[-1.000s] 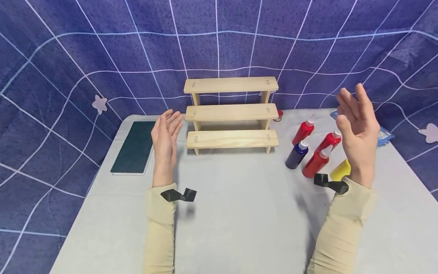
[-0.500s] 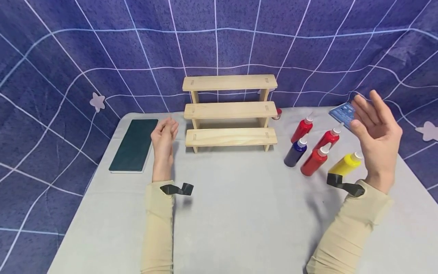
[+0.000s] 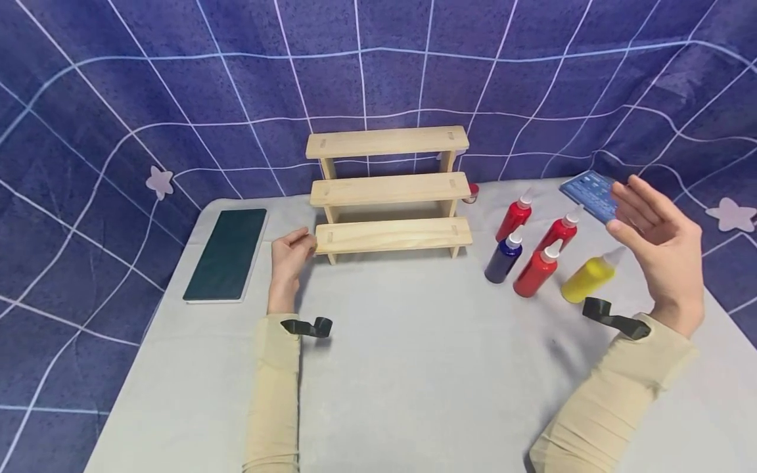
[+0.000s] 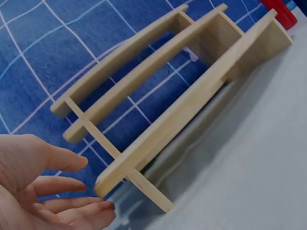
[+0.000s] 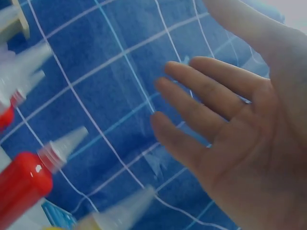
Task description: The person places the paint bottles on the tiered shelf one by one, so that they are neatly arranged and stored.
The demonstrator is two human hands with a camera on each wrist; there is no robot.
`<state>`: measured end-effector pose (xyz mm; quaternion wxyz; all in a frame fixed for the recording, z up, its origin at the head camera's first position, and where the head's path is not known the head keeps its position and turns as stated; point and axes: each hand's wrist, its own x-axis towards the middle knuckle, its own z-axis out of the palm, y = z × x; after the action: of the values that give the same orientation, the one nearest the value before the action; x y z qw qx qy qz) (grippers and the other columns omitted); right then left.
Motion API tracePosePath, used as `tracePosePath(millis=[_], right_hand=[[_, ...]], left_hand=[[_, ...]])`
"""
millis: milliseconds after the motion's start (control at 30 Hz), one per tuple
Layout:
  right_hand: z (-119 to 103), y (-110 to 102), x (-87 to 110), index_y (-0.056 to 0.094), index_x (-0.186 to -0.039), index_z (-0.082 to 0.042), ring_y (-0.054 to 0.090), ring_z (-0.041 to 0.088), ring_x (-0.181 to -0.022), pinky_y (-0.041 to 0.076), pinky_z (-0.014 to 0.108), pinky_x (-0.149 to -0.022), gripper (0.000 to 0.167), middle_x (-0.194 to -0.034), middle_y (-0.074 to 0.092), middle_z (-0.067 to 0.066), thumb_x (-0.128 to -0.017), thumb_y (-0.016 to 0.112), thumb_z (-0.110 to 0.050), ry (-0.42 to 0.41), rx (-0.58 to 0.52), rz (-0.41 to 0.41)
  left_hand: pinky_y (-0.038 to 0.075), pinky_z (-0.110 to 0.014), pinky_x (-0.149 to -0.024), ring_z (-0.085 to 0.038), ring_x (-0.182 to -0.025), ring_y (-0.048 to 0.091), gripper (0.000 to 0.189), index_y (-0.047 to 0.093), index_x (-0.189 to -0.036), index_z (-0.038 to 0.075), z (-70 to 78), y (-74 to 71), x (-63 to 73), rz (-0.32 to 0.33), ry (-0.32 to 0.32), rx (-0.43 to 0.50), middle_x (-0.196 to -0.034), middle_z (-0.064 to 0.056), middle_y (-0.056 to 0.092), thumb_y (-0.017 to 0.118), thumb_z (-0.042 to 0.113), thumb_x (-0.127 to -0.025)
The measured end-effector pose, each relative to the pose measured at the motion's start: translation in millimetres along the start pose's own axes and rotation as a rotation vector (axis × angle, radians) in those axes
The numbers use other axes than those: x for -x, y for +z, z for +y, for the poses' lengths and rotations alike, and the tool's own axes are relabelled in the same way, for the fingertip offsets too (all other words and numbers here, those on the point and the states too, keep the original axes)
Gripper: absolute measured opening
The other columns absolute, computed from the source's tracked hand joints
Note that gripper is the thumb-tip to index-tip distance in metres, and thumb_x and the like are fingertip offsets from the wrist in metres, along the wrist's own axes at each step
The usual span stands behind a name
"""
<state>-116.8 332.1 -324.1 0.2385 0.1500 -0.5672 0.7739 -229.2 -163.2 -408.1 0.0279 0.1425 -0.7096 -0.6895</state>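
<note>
My left hand (image 3: 291,257) is at the left end of the bottom board of a three-tier wooden shelf (image 3: 390,235). In the left wrist view, thumb and fingers are apart beside the board's end; whether a fingertip touches it I cannot tell. My right hand (image 3: 669,253) holds nothing, its fingers extended above the table right of the bottles. Nearest to it stands a yellow squeeze bottle (image 3: 585,281) with a pointed clear nozzle. Left of that are a front red bottle (image 3: 534,274), two more red bottles and a dark blue bottle (image 3: 500,261).
A dark green book-like slab (image 3: 227,255) lies left of the shelf. Behind my right hand is a blue printed packet (image 3: 591,195). A small red-lidded jar (image 3: 471,192) sits by the shelf's right side. Dark blue gridded cloth (image 3: 390,79) hangs behind the white-covered table (image 3: 402,368).
My left hand has moved forward and right to the shelf's bottom end, its fingers bending. My right hand has drifted right, away from the bottles, uncovering the yellow one. The view has shifted slightly.
</note>
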Motion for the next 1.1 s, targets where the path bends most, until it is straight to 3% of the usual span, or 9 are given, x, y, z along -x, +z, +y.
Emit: tracePosePath(millis=[200,433,667,867,1100], right_hand=[[-2,-13,5.1,0.048,-0.138,0.01,0.062,0.015,-0.115,0.051,0.016,-0.095,0.061,-0.123,0.067,0.01,-0.081,0.051,0.032,0.081,0.072,-0.048],[-1,-29,9.4,0.049,-0.14,0.003,0.062,0.009,-0.114,0.053,0.013,-0.089,0.061,-0.124,0.067,0.002,-0.084,0.056,0.025,0.207,0.166,-0.101],[5,-44,10.5,0.051,-0.138,0.002,0.064,0.008,-0.11,0.053,0.012,-0.086,0.059,-0.121,0.069,0.002,-0.084,0.055,0.026,0.294,0.186,-0.185],[11,-56,13.7,0.055,-0.136,-0.003,0.064,0.005,-0.096,0.05,0.01,-0.078,0.056,-0.118,0.069,-0.005,-0.085,0.062,0.019,0.394,0.334,-0.214],[14,-66,17.6,0.057,-0.134,-0.015,0.057,-0.003,-0.099,0.044,0.007,-0.082,0.05,-0.111,0.066,-0.022,-0.089,0.067,0.003,0.508,0.67,-0.25]], left_hand=[[0.054,-0.034,-0.096,-0.01,-0.088,0.065,0.048,0.05,-0.137,-0.007,-6.8,4.0,0.4,-0.01,-0.02,-0.007,-0.125,-0.027,0.059,0.059,0.002,-0.091],[0.059,-0.021,-0.079,-0.006,-0.08,0.067,0.045,0.052,-0.135,-0.007,-12.8,6.8,-1.7,-0.02,-0.037,0.008,-0.123,-0.028,0.06,0.061,-0.003,-0.091],[0.058,-0.02,-0.081,-0.005,-0.08,0.066,0.045,0.053,-0.135,-0.006,-16.3,5.5,-3.7,-0.01,-0.043,0.028,-0.123,-0.028,0.059,0.061,-0.005,-0.091],[0.058,-0.019,-0.081,-0.004,-0.08,0.066,0.045,0.052,-0.136,-0.006,-14.7,6.3,-4.2,-0.013,-0.052,0.03,-0.121,-0.026,0.06,0.062,-0.005,-0.091],[0.058,-0.016,-0.075,-0.004,-0.077,0.067,0.044,0.055,-0.134,-0.006,-13.0,10.0,-4.7,-0.01,-0.051,0.028,-0.099,-0.01,0.066,0.063,-0.004,-0.091]])
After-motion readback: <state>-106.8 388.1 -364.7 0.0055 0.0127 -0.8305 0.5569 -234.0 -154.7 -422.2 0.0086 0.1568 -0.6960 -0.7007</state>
